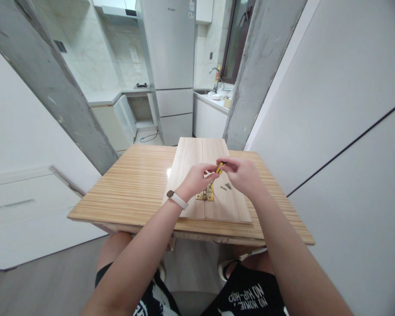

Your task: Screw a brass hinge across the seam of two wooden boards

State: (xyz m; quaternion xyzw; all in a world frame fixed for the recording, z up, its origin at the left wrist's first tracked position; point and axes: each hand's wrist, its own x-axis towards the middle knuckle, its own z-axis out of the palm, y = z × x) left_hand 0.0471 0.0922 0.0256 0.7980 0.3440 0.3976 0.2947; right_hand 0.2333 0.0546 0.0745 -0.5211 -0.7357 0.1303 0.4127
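Both hands meet above two pale wooden boards [197,175] that lie side by side on a striped wooden desk [131,188]. The left hand [195,179], with a white band on its wrist [177,199], and the right hand [242,174] each pinch a small yellow and black tool [219,167] between their fingers, the left at the tool's 8 o'clock end, the right at its 2 o'clock end. Directly at 6 o'clock of the tool, a brass hinge [206,193] lies flat across the seam between the boards. A few dark screws [226,187] rest on the right board, just at 3 o'clock of the hinge and close under the right hand.
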